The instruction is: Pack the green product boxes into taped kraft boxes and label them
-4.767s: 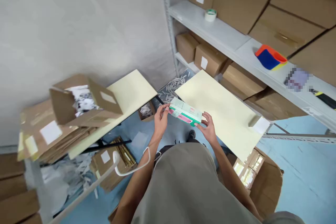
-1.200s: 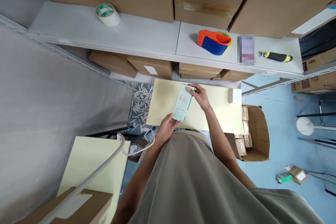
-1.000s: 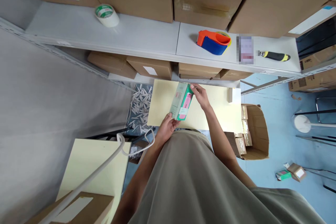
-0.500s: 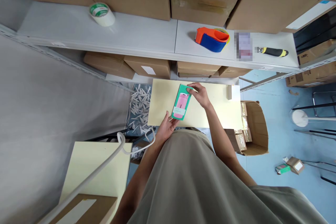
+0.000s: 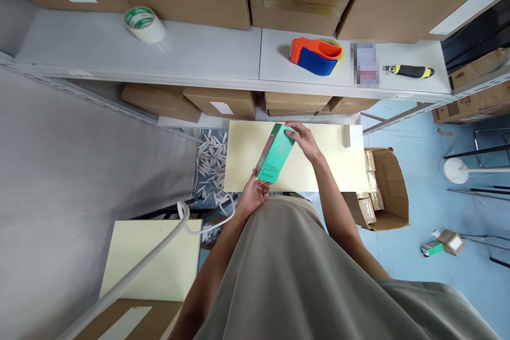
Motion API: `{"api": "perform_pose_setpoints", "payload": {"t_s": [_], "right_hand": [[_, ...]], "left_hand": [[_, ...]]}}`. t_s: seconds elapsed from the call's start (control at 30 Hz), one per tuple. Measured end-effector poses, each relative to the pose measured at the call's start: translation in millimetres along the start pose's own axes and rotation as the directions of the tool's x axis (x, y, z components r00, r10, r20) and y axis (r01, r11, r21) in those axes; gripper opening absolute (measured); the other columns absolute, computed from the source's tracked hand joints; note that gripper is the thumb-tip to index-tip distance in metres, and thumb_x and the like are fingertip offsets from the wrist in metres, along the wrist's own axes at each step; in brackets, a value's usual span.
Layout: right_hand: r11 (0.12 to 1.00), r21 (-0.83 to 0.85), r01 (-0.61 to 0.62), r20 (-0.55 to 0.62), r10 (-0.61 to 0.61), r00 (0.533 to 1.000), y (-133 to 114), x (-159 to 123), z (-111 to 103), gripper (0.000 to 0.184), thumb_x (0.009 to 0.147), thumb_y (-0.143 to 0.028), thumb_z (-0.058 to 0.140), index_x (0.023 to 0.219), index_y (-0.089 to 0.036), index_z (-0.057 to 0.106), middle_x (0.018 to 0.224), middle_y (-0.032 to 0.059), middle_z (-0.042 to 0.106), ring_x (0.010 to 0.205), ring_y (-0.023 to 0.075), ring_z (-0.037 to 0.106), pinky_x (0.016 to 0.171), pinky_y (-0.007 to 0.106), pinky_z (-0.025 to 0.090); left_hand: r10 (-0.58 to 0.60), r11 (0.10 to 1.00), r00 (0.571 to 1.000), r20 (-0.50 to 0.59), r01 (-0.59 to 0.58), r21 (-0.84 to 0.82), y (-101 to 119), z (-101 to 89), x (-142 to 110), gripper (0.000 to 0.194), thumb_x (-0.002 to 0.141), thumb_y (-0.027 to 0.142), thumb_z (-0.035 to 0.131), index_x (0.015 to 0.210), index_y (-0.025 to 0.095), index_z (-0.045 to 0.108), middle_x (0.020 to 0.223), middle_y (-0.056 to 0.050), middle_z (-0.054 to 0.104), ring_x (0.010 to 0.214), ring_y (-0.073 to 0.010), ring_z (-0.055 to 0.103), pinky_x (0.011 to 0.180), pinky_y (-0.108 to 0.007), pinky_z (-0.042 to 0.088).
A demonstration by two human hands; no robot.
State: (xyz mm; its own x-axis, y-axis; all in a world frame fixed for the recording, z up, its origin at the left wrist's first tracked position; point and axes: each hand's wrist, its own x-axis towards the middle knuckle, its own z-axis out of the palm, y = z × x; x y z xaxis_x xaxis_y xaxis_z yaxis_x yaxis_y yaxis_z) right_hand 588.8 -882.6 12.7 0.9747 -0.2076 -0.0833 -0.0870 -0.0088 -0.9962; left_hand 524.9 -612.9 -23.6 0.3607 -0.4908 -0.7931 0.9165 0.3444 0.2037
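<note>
A green box [image 5: 278,155] with a pink picture along one side is held tilted above the pale yellow table [image 5: 326,170]. My left hand [image 5: 255,194] grips its lower end, thumb at the left edge and fingers beneath. At the upper right corner, my right hand [image 5: 305,141] has its fingers closed on the box. A plain side with small dark print faces up, and the pink picture shows only at a slant. A small white box [image 5: 353,136] stands at the table's right end.
Above the table, a grey shelf [image 5: 215,58] carries a tape roll [image 5: 145,25], an orange and blue tape dispenser [image 5: 316,56] and a yellow-black cutter [image 5: 412,71]. An open carton [image 5: 392,191] with small boxes sits to the right. A white hose [image 5: 147,255] crosses the lower left.
The green box has been turned about its length: its pink picture faced up before, and now a printed green side does. Both hands stay on it in nearly the same place.
</note>
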Motion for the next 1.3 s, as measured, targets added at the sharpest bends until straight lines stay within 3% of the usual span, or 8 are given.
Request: {"api": "perform_pose_setpoints", "payload": {"t_s": [0.1, 0.2, 0.37, 0.6, 0.77, 0.87, 0.97, 1.3], "right_hand": [[0.998, 0.053, -0.021, 0.035, 0.019, 0.999, -3.0, -1.7, -1.7, 0.042, 0.084, -0.065, 0.083, 0.107, -0.030, 0.078, 0.132, 0.0040, 0.078, 0.121, 0.0295, 0.069, 0.100, 0.042, 0.058], [0.999, 0.039, 0.003, 0.011, -0.003, 1.000, -2.2, -1.4, -0.6, 0.036, 0.084, -0.060, 0.082, 0.106, -0.030, 0.079, 0.127, 0.0035, 0.080, 0.119, 0.0294, 0.070, 0.102, 0.043, 0.057], [0.999, -0.035, 0.002, -0.018, -0.003, 1.000, 5.4, -2.7, 4.6, 0.035, 0.083, -0.058, 0.083, 0.102, -0.028, 0.080, 0.118, 0.0042, 0.080, 0.113, 0.0290, 0.071, 0.099, 0.043, 0.056], [0.999, 0.001, -0.051, -0.102, 0.051, 0.993, 18.0, -2.5, 7.6, 0.056, 0.080, -0.078, 0.083, 0.100, -0.027, 0.072, 0.113, 0.0051, 0.077, 0.108, 0.0259, 0.069, 0.093, 0.039, 0.057], [0.997, 0.031, -0.070, -0.059, 0.071, 0.996, 12.6, -0.9, 2.3, 0.065, 0.076, -0.088, 0.081, 0.098, -0.027, 0.069, 0.116, 0.0060, 0.078, 0.109, 0.0266, 0.070, 0.090, 0.038, 0.059], [0.995, 0.070, -0.071, 0.028, 0.070, 0.997, 3.7, -3.4, -3.2, 0.060, 0.079, -0.082, 0.083, 0.100, -0.028, 0.069, 0.137, 0.0070, 0.076, 0.122, 0.0296, 0.069, 0.092, 0.039, 0.059], [0.989, 0.111, -0.094, 0.074, 0.086, 0.994, -0.8, -4.5, -5.5, 0.053, 0.081, -0.075, 0.085, 0.102, -0.030, 0.068, 0.145, 0.0051, 0.073, 0.118, 0.0279, 0.071, 0.089, 0.039, 0.060], [0.999, -0.051, -0.009, -0.020, 0.008, 1.000, 16.7, 4.1, 1.5, 0.046, 0.078, -0.066, 0.086, 0.097, -0.028, 0.069, 0.121, 0.0061, 0.077, 0.115, 0.0288, 0.070, 0.099, 0.044, 0.059]], "left_hand": [[-0.061, 0.998, 0.997, 0.056, 0.060, 0.021, 0.0, -2.1, 1.3, 0.056, 0.108, 0.064, 0.061, 0.099, 0.011, 0.075, 0.087, -0.015, 0.081, 0.058, -0.0178, 0.072, 0.048, -0.026, 0.052], [-0.065, 0.998, 0.994, 0.091, 0.063, 0.025, -3.2, -1.2, 4.5, 0.051, 0.108, 0.059, 0.062, 0.117, 0.011, 0.076, 0.107, -0.018, 0.083, 0.085, -0.0239, 0.081, 0.070, -0.030, 0.063], [0.192, 0.981, 0.980, 0.057, -0.193, 0.003, -6.7, 2.0, 8.9, 0.033, 0.101, 0.033, 0.080, 0.130, 0.022, 0.072, 0.119, -0.009, 0.082, 0.107, -0.0200, 0.079, 0.108, -0.037, 0.059], [0.349, 0.937, 0.937, 0.012, -0.349, 0.019, -14.3, 3.6, 8.5, 0.048, 0.082, 0.009, 0.092, 0.121, 0.024, 0.068, 0.105, -0.002, 0.083, 0.102, -0.0160, 0.080, 0.107, -0.032, 0.058], [0.292, 0.954, 0.955, -0.046, -0.295, -0.063, -10.8, 3.8, 6.9, 0.029, 0.096, 0.022, 0.082, 0.122, 0.021, 0.070, 0.104, -0.003, 0.083, 0.092, -0.0150, 0.080, 0.094, -0.027, 0.064], [0.205, 0.971, 0.977, -0.054, -0.210, -0.112, -6.4, 3.9, 5.1, 0.032, 0.106, 0.036, 0.070, 0.135, 0.022, 0.070, 0.105, -0.005, 0.084, 0.088, -0.0164, 0.080, 0.081, -0.025, 0.066], [0.143, 0.982, 0.989, -0.028, -0.146, -0.119, -3.2, 4.7, 4.7, 0.040, 0.110, 0.046, 0.063, 0.141, 0.021, 0.070, 0.113, -0.008, 0.084, 0.096, -0.0191, 0.081, 0.078, -0.025, 0.067], [0.177, 0.965, 0.977, -0.116, -0.195, -0.174, -7.5, 6.9, 13.9, 0.028, 0.109, 0.036, 0.068, 0.128, 0.016, 0.069, 0.106, -0.010, 0.079, 0.105, -0.0199, 0.079, 0.102, -0.030, 0.065]]}}
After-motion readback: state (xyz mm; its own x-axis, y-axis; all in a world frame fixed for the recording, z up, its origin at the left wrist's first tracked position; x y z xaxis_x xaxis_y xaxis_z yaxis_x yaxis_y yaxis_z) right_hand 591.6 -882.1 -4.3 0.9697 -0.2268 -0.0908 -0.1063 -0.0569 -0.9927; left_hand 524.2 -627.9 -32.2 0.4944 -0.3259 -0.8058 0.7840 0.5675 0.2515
